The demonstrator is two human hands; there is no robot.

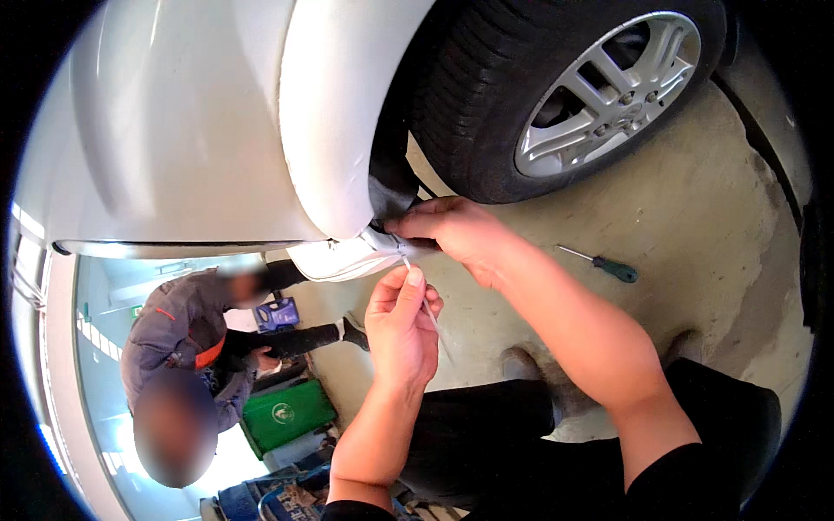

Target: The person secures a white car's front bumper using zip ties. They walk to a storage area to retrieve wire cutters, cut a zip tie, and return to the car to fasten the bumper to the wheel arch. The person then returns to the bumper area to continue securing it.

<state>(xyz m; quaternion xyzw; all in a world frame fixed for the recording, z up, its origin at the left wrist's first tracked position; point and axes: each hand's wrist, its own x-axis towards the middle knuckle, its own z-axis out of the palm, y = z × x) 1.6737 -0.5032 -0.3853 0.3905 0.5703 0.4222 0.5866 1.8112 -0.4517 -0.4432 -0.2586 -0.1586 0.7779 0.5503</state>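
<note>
Both hands at lower bumper edge, by front wheel.
L hand [401, 326] pinches thin white zip tie [427, 311]; R hand [460, 233] grips white bumper [347, 122] edge near tyre [473, 95]. Green-handled screwdriver [601, 263] lies on floor [695, 217], well apart.

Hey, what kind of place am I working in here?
Most likely a car repair garage. A white car body with its wheel stands on a bare concrete floor, and a green-handled screwdriver lies on that floor near your right hand.
</note>
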